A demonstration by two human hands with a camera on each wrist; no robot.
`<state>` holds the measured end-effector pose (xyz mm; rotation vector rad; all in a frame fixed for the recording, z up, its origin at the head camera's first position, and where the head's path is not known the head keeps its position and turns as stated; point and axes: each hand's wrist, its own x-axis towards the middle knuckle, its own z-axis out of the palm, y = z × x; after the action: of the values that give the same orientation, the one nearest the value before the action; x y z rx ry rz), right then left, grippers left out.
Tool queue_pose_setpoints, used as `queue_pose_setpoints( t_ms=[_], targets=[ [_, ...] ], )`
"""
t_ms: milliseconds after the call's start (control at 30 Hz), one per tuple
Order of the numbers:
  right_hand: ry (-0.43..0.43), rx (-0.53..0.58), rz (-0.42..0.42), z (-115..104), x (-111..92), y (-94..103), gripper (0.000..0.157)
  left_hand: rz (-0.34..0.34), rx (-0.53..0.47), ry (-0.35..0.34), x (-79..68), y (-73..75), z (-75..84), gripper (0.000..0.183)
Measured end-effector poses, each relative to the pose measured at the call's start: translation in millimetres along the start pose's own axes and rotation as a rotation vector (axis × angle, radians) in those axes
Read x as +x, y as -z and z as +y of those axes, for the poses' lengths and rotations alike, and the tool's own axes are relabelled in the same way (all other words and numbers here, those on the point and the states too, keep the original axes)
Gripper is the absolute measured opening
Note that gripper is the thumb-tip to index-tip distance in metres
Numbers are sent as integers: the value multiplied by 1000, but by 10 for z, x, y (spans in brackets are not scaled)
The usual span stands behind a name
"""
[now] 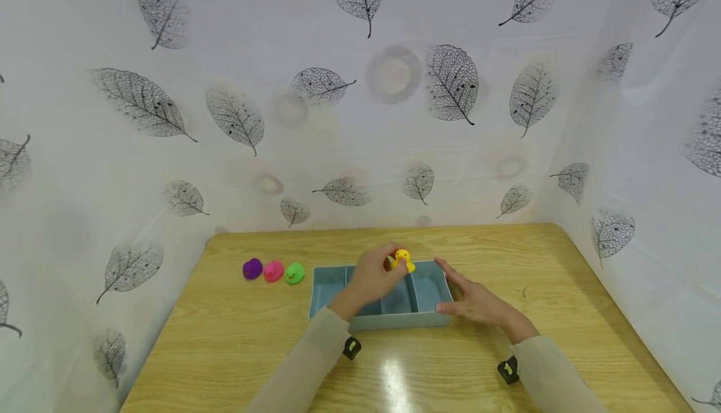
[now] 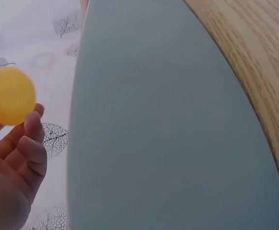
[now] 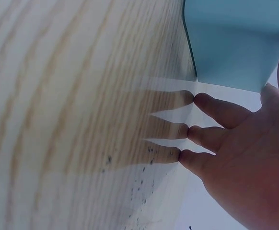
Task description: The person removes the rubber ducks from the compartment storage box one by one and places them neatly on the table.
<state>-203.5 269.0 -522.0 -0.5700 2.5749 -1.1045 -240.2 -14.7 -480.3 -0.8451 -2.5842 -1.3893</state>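
My left hand (image 1: 373, 275) pinches a yellow toy duck (image 1: 402, 261) between thumb and fingers, above the blue-grey divided tray (image 1: 397, 321) near its back rim. In the left wrist view the duck is a blurred yellow ball shape at the fingertips, beside the tray's large front wall (image 2: 168, 124). At the tray's right end is my right hand (image 1: 479, 300), its thumb at the front corner and its index finger by the back corner. Seen from the right wrist, the other fingers (image 3: 211, 139) are spread, with tips down on the table next to the tray's end wall (image 3: 235, 48).
Left of the tray, a purple duck (image 1: 252, 268), a pink duck (image 1: 273, 270) and a green duck (image 1: 295, 273) stand in a row on the wooden table (image 1: 236, 350). White leaf-print curtains (image 1: 360, 150) enclose the back and sides.
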Motion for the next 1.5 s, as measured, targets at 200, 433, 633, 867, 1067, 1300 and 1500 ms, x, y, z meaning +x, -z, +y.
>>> queue_pose_setpoints(
  t_ms=[200,433,633,867,1067,1300,1500],
  targets=[
    [15,6,5,-5,-4,-8,102,65,-23,-13,-9,114,-42,25],
    [15,12,5,-16,-3,-7,103,97,-51,-51,-73,321,-106,25],
    [25,26,-2,-28,-5,-10,103,149,-29,-54,-153,511,-193,27],
    [23,36,-5,-15,-7,3,102,211,-34,-39,-266,741,-316,32],
    [20,29,-5,3,-11,3,102,251,-3,-32,-370,923,-426,34],
    [16,23,-5,-4,-24,-2,101,241,9,48,-493,1127,-517,35],
    [16,26,-9,-6,-20,0,102,264,46,88,-575,1276,-594,36]
  ],
)
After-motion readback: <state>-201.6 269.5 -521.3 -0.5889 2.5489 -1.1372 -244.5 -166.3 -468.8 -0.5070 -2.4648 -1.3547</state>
